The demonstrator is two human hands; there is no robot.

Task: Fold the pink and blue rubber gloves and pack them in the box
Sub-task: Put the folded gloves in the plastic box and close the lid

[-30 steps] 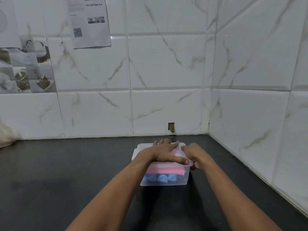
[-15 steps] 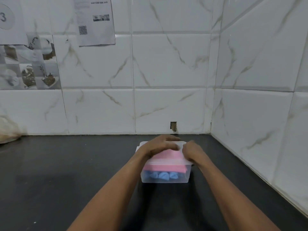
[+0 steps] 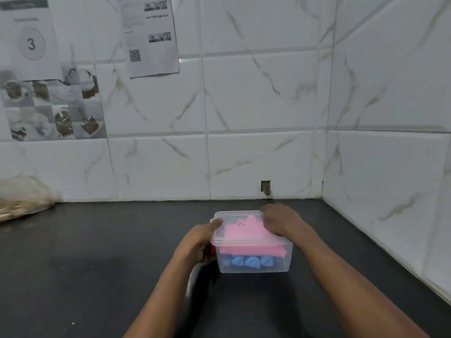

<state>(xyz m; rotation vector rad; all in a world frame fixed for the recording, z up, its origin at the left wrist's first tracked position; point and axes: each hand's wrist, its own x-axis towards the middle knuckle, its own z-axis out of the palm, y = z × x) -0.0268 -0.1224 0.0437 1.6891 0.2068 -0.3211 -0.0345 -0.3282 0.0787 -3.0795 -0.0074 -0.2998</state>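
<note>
A clear plastic box [image 3: 253,268] stands on the dark counter near the wall corner. Folded pink gloves [image 3: 246,234] lie on top inside it, and blue gloves [image 3: 246,261] sit beneath them at the bottom. A clear lid [image 3: 234,215] covers the box. My left hand [image 3: 201,240] grips the box's left side, thumb on the lid's left edge. My right hand [image 3: 283,222] presses down on the lid's far right corner. A red piece shows by my left palm; what it is cannot be told.
White marble tiled walls meet in a corner just right of the box. A small hole [image 3: 266,187] is in the back wall. A plastic bag [image 3: 22,203] lies at the far left of the black counter [image 3: 97,264]. Paper sheets [image 3: 150,35] hang on the wall.
My left hand slid from the top of the lid to the box's left side. My right hand moved onto the lid's far right corner. The view shifted closer and to the left.
</note>
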